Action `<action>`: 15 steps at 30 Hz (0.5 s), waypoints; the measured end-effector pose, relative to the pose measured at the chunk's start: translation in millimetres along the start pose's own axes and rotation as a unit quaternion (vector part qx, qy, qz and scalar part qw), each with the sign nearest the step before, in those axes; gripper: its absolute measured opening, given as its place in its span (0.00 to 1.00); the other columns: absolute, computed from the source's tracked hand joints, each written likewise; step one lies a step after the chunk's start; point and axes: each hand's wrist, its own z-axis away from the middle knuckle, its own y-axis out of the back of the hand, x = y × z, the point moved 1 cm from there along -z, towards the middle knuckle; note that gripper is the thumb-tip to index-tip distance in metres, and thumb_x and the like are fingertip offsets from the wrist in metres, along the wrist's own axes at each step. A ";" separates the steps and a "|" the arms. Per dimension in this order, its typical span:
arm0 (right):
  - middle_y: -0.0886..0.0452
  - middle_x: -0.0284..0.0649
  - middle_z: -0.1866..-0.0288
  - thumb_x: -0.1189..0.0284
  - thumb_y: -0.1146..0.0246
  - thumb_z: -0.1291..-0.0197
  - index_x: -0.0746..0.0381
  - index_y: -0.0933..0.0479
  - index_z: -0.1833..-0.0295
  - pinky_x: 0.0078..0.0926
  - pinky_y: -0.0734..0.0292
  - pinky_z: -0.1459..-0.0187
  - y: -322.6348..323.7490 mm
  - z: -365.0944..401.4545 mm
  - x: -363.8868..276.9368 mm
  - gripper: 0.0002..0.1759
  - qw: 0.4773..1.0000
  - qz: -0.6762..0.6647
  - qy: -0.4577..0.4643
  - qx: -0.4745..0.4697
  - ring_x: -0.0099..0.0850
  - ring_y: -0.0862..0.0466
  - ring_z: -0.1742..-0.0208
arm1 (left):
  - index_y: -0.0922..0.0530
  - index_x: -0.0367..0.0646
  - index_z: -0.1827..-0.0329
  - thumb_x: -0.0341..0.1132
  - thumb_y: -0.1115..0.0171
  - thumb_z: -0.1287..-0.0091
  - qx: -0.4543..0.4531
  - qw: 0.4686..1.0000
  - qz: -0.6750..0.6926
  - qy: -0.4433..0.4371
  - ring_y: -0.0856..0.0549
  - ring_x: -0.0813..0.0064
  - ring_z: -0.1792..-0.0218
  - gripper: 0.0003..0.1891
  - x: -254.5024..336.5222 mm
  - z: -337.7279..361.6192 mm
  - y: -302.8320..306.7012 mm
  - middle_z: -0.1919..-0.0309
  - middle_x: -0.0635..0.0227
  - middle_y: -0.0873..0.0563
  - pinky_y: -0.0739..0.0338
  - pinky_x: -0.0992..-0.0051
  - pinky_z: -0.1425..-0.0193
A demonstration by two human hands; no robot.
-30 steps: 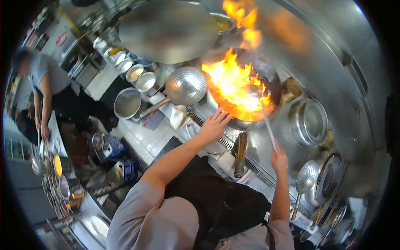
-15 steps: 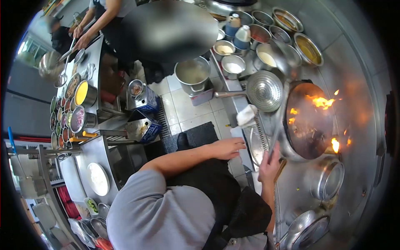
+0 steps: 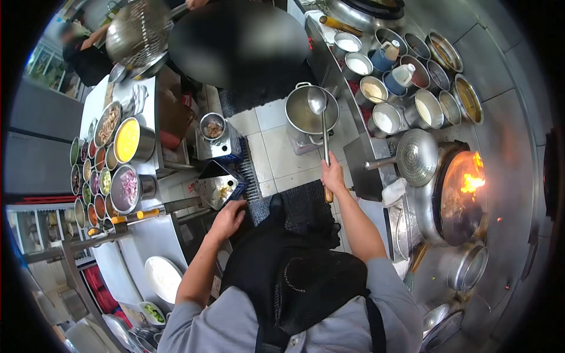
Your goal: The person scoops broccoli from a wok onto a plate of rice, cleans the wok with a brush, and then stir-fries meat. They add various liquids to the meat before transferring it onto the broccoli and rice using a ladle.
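My right hand (image 3: 333,174) is wrapped round the handle of a long metal ladle (image 3: 324,135) with a wooden end. The ladle's bowl overlaps the stockpot (image 3: 294,120) on the floor side of the stove; it appears to be above the pot. My left hand (image 3: 228,220) holds nothing, its thumb apart from loosely bent fingers, near the edge of the left counter. On the stove at right, a wok (image 3: 458,206) has flames and smoke in it. A perforated strainer (image 3: 417,157) lies beside the wok, with a folded white cloth (image 3: 394,192) near its handle.
Several seasoning pots (image 3: 386,119) and bottles stand at the back of the stove. To the left are ingredient containers (image 3: 126,188), a pot of yellow liquid (image 3: 127,140) and a white plate (image 3: 163,279). Two square tins (image 3: 219,188) stand between. A co-worker's strainer (image 3: 138,38) hangs at top left.
My right hand has swung the ladle left from the wok to the stockpot. My left hand has moved left, away from the stove edge. The flames have shrunk to one patch.
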 end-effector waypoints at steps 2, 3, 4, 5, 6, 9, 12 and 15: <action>0.21 0.44 0.79 0.68 0.43 0.31 0.63 0.38 0.26 0.34 0.24 0.82 -14.0 -12.8 -2.9 0.30 0.999 0.020 -0.034 0.001 0.33 0.20 0.84 | 0.24 0.37 0.41 0.30 0.40 0.33 0.017 0.999 0.012 0.049 0.19 0.49 0.44 0.17 -5.3 8.2 12.2 0.48 0.51 0.18 0.24 0.62 0.40; 0.21 0.44 0.79 0.68 0.43 0.31 0.63 0.38 0.26 0.34 0.24 0.82 -20.8 -19.4 2.7 0.30 0.999 0.019 -0.036 0.002 0.33 0.20 0.84 | 0.24 0.37 0.41 0.30 0.40 0.33 0.015 0.999 0.012 0.048 0.19 0.49 0.44 0.17 -11.0 11.5 12.9 0.48 0.51 0.18 0.24 0.62 0.40; 0.20 0.45 0.78 0.69 0.43 0.31 0.64 0.37 0.27 0.35 0.24 0.82 -27.3 -25.8 9.4 0.29 0.999 0.023 -0.035 0.004 0.34 0.19 0.84 | 0.24 0.37 0.41 0.30 0.40 0.33 0.017 0.998 0.014 0.051 0.19 0.49 0.44 0.18 -17.9 14.3 11.8 0.48 0.51 0.18 0.24 0.62 0.40; 0.20 0.45 0.77 0.69 0.43 0.31 0.64 0.37 0.27 0.35 0.23 0.81 -31.3 -29.5 11.4 0.29 0.999 0.027 -0.033 0.007 0.34 0.19 0.83 | 0.24 0.38 0.41 0.30 0.40 0.33 0.018 0.998 0.016 0.053 0.19 0.50 0.44 0.18 -23.0 16.0 10.9 0.47 0.50 0.19 0.24 0.62 0.39; 0.20 0.45 0.77 0.69 0.43 0.31 0.64 0.37 0.27 0.35 0.23 0.81 -35.0 -32.7 13.6 0.29 0.999 0.027 -0.033 0.009 0.34 0.19 0.83 | 0.24 0.38 0.40 0.31 0.39 0.33 0.006 0.997 0.030 0.070 0.19 0.50 0.43 0.18 -27.9 16.7 8.8 0.46 0.50 0.18 0.24 0.62 0.38; 0.23 0.42 0.79 0.68 0.43 0.30 0.64 0.39 0.26 0.33 0.25 0.82 -42.3 -34.9 15.3 0.30 0.998 0.004 -0.070 0.004 0.32 0.22 0.84 | 0.23 0.38 0.40 0.31 0.39 0.33 -0.015 0.995 0.050 0.084 0.19 0.51 0.43 0.18 -34.7 14.2 5.2 0.47 0.51 0.18 0.24 0.63 0.38; 0.26 0.37 0.78 0.68 0.43 0.29 0.62 0.42 0.25 0.29 0.27 0.82 -43.8 -32.7 15.8 0.31 0.969 -0.199 -0.133 -0.057 0.27 0.25 0.84 | 0.23 0.39 0.40 0.31 0.39 0.33 -0.019 0.997 0.040 0.064 0.19 0.52 0.43 0.18 -35.9 3.7 9.6 0.46 0.51 0.18 0.24 0.63 0.37; 0.28 0.34 0.76 0.67 0.43 0.28 0.59 0.44 0.25 0.25 0.29 0.82 -39.5 -20.1 14.7 0.31 0.924 -0.338 -0.151 -0.091 0.23 0.28 0.82 | 0.23 0.39 0.40 0.32 0.39 0.33 -0.012 0.998 0.026 0.058 0.19 0.52 0.43 0.18 -32.8 -6.2 17.0 0.46 0.51 0.18 0.25 0.63 0.37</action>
